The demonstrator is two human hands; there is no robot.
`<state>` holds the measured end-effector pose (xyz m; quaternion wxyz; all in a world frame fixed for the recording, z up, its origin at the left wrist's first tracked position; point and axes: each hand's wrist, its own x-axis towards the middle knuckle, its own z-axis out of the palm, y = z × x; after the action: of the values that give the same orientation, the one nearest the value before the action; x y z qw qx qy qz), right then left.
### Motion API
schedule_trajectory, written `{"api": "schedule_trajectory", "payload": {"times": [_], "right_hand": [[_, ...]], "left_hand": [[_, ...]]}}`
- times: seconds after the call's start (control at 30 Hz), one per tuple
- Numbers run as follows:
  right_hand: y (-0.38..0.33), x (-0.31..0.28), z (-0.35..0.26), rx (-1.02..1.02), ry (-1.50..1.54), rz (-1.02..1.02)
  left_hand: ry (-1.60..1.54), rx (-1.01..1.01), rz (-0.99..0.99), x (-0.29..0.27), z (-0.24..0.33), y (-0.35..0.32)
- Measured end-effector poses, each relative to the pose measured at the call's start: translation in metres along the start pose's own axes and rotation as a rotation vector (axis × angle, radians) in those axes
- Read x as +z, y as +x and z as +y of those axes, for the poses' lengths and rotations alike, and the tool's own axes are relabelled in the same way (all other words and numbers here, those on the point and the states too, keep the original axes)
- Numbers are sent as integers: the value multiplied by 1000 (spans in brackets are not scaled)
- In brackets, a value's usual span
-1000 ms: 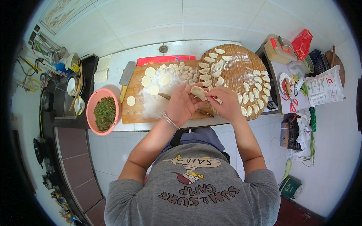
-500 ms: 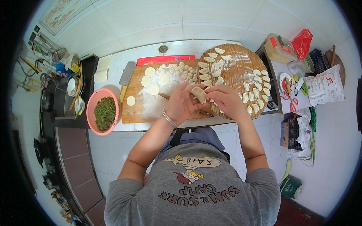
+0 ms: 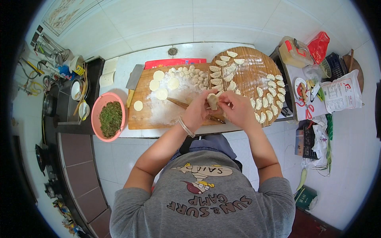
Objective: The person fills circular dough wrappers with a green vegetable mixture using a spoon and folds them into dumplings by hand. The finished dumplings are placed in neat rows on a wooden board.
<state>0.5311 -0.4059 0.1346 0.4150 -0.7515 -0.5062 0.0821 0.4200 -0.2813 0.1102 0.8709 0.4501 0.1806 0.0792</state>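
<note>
Between my two hands, above the front of the boards, is a pale dumpling (image 3: 212, 101). My left hand (image 3: 197, 108) cups it from the left, fingers curled around it. At its right side, the fingers of my right hand (image 3: 239, 108) are closed in a pinch on its edge. A floured wooden cutting board (image 3: 135, 119) lies under my left hand, with round dough wrappers (image 3: 162, 93) and small dough pieces (image 3: 193, 73) on it. Partly hidden beneath that hand is a wooden stick (image 3: 177, 102). Several finished dumplings (image 3: 270, 96) lie on a round wooden board (image 3: 254, 65) at right.
A pink bowl (image 3: 95, 117) of green filling (image 3: 111, 119) stands left of the cutting board. Near it lies a cleaver (image 3: 135, 76) with a wooden handle. At the far left is a dark sink (image 3: 65, 106). A side table at right holds red scissors (image 3: 308, 109) and a white bag (image 3: 342, 92).
My left hand has turned and its fingers have curled up around the dumpling, which now stands more upright. My right fingers have moved in along its right side.
</note>
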Motion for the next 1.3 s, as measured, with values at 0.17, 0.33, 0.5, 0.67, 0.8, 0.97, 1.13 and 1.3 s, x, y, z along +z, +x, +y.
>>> {"api": "schedule_trajectory", "payload": {"times": [0.17,0.33,0.5,0.67,0.8,0.97,1.13,1.3], "right_hand": [[9,-20,6,-324,-50,-10],[10,-16,16,-334,20,-88],[6,-9,12,-195,-51,-77],[2,-7,4,-59,-64,-37],[5,-26,3,-234,-101,-26],[9,-24,18,-406,-101,-84],[3,-22,18,-341,-120,-110],[-2,-16,9,-219,-195,-13]], "left_hand": [[-139,-117,-66,0,13,-3],[-187,-170,-126,0,12,-2],[-19,-127,-56,7,4,-1],[82,-87,-82,1,-3,6],[-11,-180,-138,-1,8,3],[-22,-211,-205,7,11,4],[77,-254,-159,11,6,6],[254,-200,-147,17,4,9]]}}
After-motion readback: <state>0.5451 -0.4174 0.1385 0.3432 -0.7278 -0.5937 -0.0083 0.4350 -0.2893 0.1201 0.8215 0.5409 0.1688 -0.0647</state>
